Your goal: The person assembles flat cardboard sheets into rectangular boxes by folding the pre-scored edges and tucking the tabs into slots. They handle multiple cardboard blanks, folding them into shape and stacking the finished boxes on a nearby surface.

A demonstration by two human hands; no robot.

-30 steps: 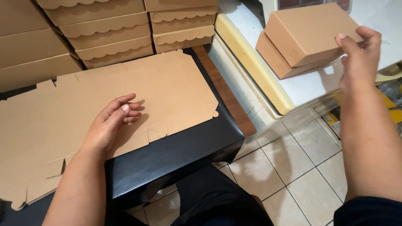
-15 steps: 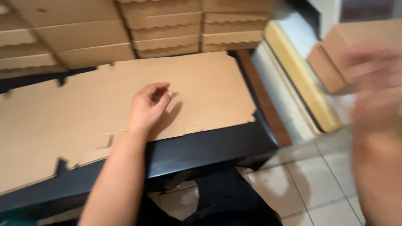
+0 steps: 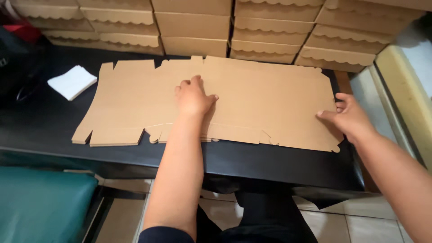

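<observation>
A flat, die-cut brown cardboard box blank (image 3: 270, 103) lies spread across a black table (image 3: 252, 162). My left hand (image 3: 193, 96) rests palm down near the middle of the blank, fingers spread. My right hand (image 3: 348, 116) pinches the blank's right edge between thumb and fingers. Both forearms reach in from the bottom of the head view.
Stacks of folded brown boxes with scalloped flaps (image 3: 270, 36) line the back of the table. A white folded cloth (image 3: 72, 82) lies at the left. A teal cushion (image 3: 42, 207) sits lower left, tiled floor (image 3: 351, 227) below, and a pale ledge (image 3: 405, 90) at the right.
My right hand has come away from the folded boxes on the right ledge and now grips the blank's right edge. The view has swung left; my left hand stays on the blank.
</observation>
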